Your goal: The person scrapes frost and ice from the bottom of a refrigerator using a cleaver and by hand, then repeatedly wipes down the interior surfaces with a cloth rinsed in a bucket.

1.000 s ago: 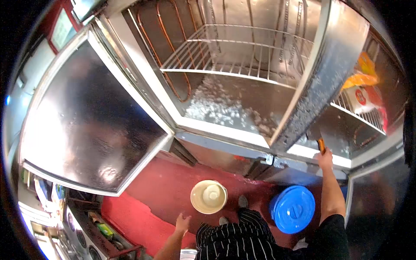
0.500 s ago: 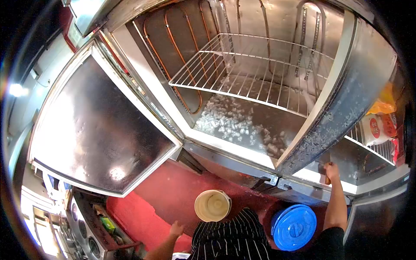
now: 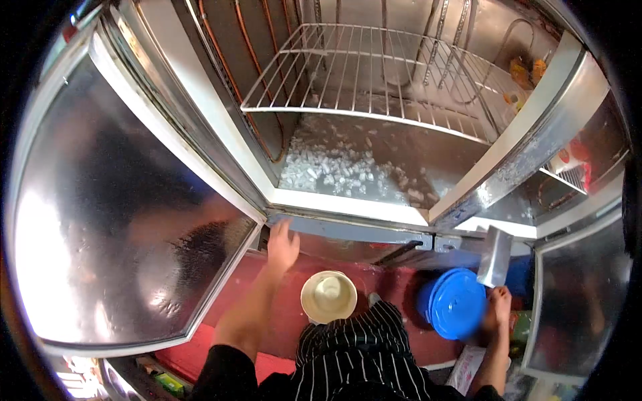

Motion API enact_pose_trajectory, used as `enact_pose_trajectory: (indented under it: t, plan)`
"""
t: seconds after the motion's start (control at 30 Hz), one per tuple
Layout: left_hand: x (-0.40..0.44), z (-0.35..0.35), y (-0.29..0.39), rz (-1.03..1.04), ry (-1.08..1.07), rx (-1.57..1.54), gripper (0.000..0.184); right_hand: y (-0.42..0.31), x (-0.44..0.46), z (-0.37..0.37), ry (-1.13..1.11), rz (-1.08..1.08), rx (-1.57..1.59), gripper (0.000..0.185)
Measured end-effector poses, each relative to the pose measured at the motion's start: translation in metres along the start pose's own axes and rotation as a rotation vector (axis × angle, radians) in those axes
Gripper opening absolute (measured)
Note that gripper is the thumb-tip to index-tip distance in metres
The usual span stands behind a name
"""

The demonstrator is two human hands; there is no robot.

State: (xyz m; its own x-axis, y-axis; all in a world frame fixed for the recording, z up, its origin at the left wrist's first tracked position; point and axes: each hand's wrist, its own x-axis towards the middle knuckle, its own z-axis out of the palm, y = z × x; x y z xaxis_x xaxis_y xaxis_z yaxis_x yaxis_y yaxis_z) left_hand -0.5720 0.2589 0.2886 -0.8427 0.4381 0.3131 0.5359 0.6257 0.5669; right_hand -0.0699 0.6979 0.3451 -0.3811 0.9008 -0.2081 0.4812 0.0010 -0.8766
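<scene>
My right hand is closed around the handle of a cleaver, whose broad rectangular metal blade points up beside the blue lidded bucket. My left hand is empty, fingers apart, just in front of the lower front edge of the open steel fridge. Broken ice lies on the fridge floor below a white wire shelf. On the red floor between my arms stands a cream bucket; its inside looks pale.
An open fridge door fills the left side, and another door stands open at the right. A steel post divides the two compartments. Packaged food rests on the right-hand shelf. A box is on the floor near my right arm.
My right hand has drawn the cleaver out of the right compartment and down beside the blue bucket. My left hand has risen toward the fridge's front edge. The view has moved closer.
</scene>
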Motion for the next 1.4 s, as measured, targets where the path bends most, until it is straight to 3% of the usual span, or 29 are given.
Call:
enact_pose_trajectory:
  t: [0.03,0.07,0.13,0.2,0.23,0.3,0.43,0.67,0.7,0.8,0.9,1.0,1.03,1.13,1.33,1.4]
  plan:
    - [0.018,0.001,-0.006,0.057,-0.011,0.013,0.045,-0.034,-0.047,0.013,-0.028,0.030,-0.059,0.012]
    - [0.034,0.004,-0.011,0.114,-0.018,0.025,0.045,-0.022,-0.074,0.016,-0.074,0.094,0.033,0.012]
    - [0.064,0.008,-0.012,0.172,0.007,0.006,0.044,-0.020,-0.123,0.036,-0.130,0.027,-0.046,0.008]
    - [0.083,0.022,-0.020,0.184,0.011,0.057,0.043,-0.013,-0.151,0.059,-0.197,0.049,0.022,0.007]
    - [0.091,0.028,-0.022,0.207,0.025,0.130,0.042,-0.041,-0.161,0.082,-0.209,0.041,-0.017,0.016]
    - [0.098,0.041,-0.029,0.172,0.001,0.136,0.043,-0.067,-0.160,0.120,-0.251,0.031,0.002,0.016]
    - [0.108,0.046,-0.037,0.171,0.004,0.205,0.039,-0.113,-0.118,0.200,-0.313,-0.018,0.067,0.014]
    - [0.137,0.055,-0.031,0.062,0.072,0.169,0.025,-0.169,0.018,0.304,-0.109,-0.115,-0.042,0.026]
    - [0.140,0.054,-0.030,0.044,0.063,0.172,0.025,-0.166,0.042,0.311,-0.160,-0.147,0.025,0.027]
    - [0.137,0.053,-0.031,0.073,0.136,0.215,0.024,-0.181,0.102,0.333,-0.193,0.039,-0.039,0.027]
    - [0.137,0.054,-0.034,0.072,0.105,0.149,0.027,-0.184,0.144,0.351,-0.149,-0.043,-0.148,0.027]
    - [0.138,0.054,-0.031,0.093,0.151,0.137,0.033,-0.195,0.162,0.358,-0.226,0.035,-0.015,0.030]
    - [0.139,0.052,-0.033,0.077,0.087,0.141,0.044,-0.193,0.173,0.359,-0.245,0.032,-0.073,0.030]
    - [0.140,0.054,-0.032,0.088,0.148,0.137,0.050,-0.190,0.196,0.364,-0.284,0.000,-0.233,0.027]
    - [0.141,0.052,-0.032,0.026,0.070,0.122,0.056,-0.165,0.236,0.416,-0.141,-0.361,-0.566,0.035]
    - [0.141,0.053,-0.034,0.016,0.064,0.138,0.056,-0.194,0.209,0.439,-0.235,-0.437,-0.730,0.042]
